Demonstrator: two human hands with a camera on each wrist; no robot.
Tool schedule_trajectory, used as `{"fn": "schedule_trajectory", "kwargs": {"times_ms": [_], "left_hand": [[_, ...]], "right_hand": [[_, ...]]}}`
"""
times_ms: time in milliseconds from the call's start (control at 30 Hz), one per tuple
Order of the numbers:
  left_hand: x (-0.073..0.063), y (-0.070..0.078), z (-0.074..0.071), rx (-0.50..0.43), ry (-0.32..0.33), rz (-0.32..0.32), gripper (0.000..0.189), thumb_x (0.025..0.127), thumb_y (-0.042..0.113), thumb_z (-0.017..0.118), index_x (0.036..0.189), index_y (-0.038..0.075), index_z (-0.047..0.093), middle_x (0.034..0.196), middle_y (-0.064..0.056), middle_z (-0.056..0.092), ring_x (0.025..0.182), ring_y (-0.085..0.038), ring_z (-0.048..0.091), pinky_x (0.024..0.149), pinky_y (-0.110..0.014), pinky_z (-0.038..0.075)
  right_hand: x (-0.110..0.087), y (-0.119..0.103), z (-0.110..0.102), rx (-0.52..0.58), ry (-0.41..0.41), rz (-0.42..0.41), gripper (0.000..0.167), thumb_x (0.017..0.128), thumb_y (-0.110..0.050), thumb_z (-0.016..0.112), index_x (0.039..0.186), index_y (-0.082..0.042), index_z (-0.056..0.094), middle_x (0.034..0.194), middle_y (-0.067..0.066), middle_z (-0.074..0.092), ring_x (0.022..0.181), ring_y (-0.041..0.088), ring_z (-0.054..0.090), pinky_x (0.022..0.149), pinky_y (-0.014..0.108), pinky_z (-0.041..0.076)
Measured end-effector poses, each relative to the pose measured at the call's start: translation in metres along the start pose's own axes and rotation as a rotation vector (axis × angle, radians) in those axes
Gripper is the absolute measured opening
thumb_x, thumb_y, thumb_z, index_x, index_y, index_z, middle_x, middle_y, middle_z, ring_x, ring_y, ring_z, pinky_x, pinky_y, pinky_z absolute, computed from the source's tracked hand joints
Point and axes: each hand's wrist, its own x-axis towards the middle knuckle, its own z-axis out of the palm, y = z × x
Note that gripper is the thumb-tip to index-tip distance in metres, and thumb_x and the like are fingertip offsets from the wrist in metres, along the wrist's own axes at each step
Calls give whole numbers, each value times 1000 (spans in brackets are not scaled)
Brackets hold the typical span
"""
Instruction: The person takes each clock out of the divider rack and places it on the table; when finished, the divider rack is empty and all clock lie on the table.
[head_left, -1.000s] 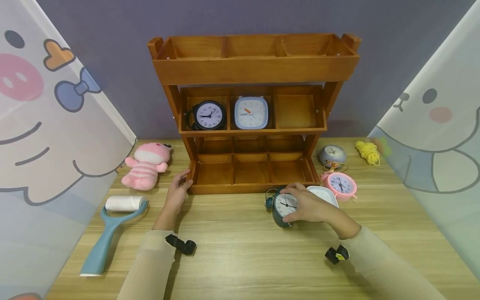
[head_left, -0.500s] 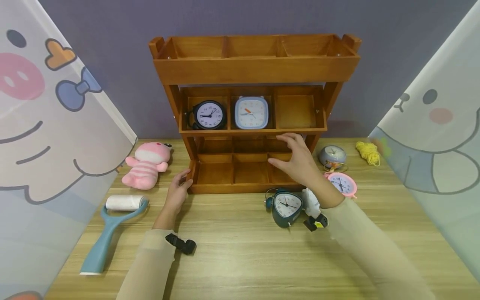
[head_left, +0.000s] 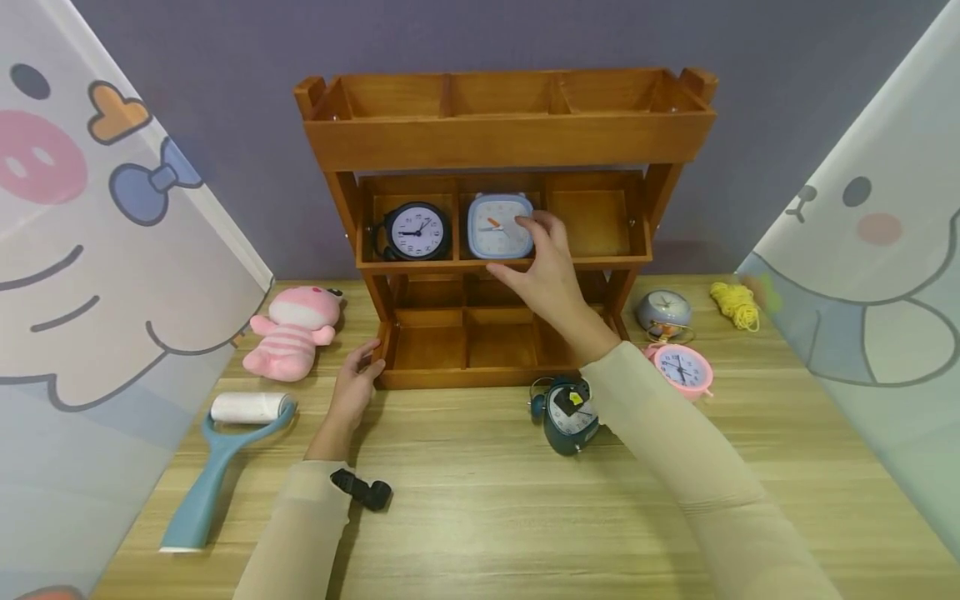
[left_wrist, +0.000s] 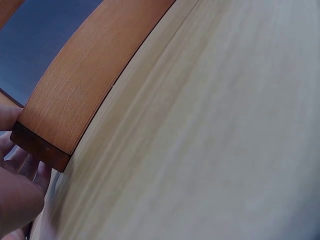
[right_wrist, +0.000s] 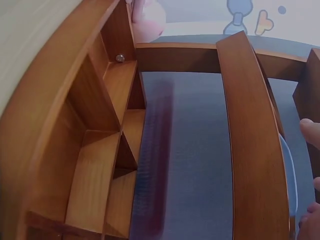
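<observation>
My left hand point(head_left: 354, 390) grips the lower left end of a brown wooden shelf point(head_left: 510, 142); in the left wrist view thumb and fingers lie on either side of its corner point(left_wrist: 42, 150). My right hand point(head_left: 551, 279) is raised before the middle tier, thumb and fingers parted. Its fingertips overlap the right side of a blue-rimmed square clock point(head_left: 487, 240) in the centre compartment; whether they touch it I cannot tell. A round black alarm clock point(head_left: 417, 233) sits in the compartment to the left. Below the right forearm a dark teal alarm clock point(head_left: 558, 429) lies on the table.
At the right are a pink alarm clock point(head_left: 682, 371), a lavender clock point(head_left: 664, 310) and yellow cord point(head_left: 737, 305). A pink striped plush toy point(head_left: 288, 333) and a blue-handled lint roller point(head_left: 210, 479) lie at the left. Printed panels flank the table.
My right hand has let go of the teal alarm clock and moved up and left to the blue-rimmed clock. The right sleeve now covers the white clock. The left hand has stayed put.
</observation>
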Motion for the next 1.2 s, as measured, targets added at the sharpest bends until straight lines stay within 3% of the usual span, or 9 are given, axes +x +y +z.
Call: {"fn": "schedule_trajectory", "kwargs": {"times_ms": [67,167,300,400,533,633,767,967,1200], "left_hand": [[2,-3,-1,-5,2,3,46,100,0,48,145,-5,38,148,-23,26,127,-29,33,99,-35,32],[7,-13,-3,1,10,7,47,100,3,49,146,-2,39,146,-23,28,99,-16,47,79,-23,37],[13,-24,-4,8,20,14,47,101,5,50,147,1,39,143,-23,31,60,-6,40,56,-17,34],[14,-26,-4,-4,20,15,48,100,5,51,147,1,39,143,-22,31,58,-4,38,55,-16,34],[6,-12,-2,3,8,-3,48,100,2,49,146,-3,38,144,-24,29,84,-10,44,69,-19,37],[-1,-1,0,7,0,-7,48,100,0,48,146,-5,37,144,-26,28,85,-13,44,70,-21,38],[6,-12,-2,0,10,-2,48,100,2,49,146,-2,38,145,-23,29,80,-12,45,68,-20,38],[14,-26,-4,15,22,28,47,101,6,49,147,1,38,148,-20,28,117,-23,35,89,-29,34],[13,-27,-4,19,20,36,47,101,5,49,147,0,39,147,-20,29,117,-21,36,87,-25,34]], "right_hand": [[6,-3,4,-9,-2,17,74,77,-27,85,137,-3,49,146,15,28,133,28,31,107,36,31],[13,-7,8,-35,-14,52,78,77,-32,85,140,-4,47,149,15,24,134,28,28,107,37,30],[19,-6,12,-72,-20,80,82,76,-33,85,141,-6,44,151,14,21,134,30,27,107,39,30],[22,-4,15,-88,-28,85,85,76,-33,86,143,-5,41,151,15,19,135,31,26,108,41,29],[27,-7,17,-97,-58,132,89,76,-35,85,146,-7,38,153,15,16,135,33,25,107,44,31],[32,-10,17,-115,-85,179,91,76,-37,84,147,-7,35,154,15,15,135,34,25,106,45,32],[39,-12,17,-133,-99,193,94,75,-37,84,148,-6,33,154,18,16,135,36,27,106,45,33],[42,-13,16,-128,-117,206,97,73,-37,86,148,-6,32,152,19,17,133,36,29,104,46,35],[45,-15,15,-129,-124,223,98,72,-35,86,148,-7,31,152,18,19,129,35,32,102,45,37]]}}
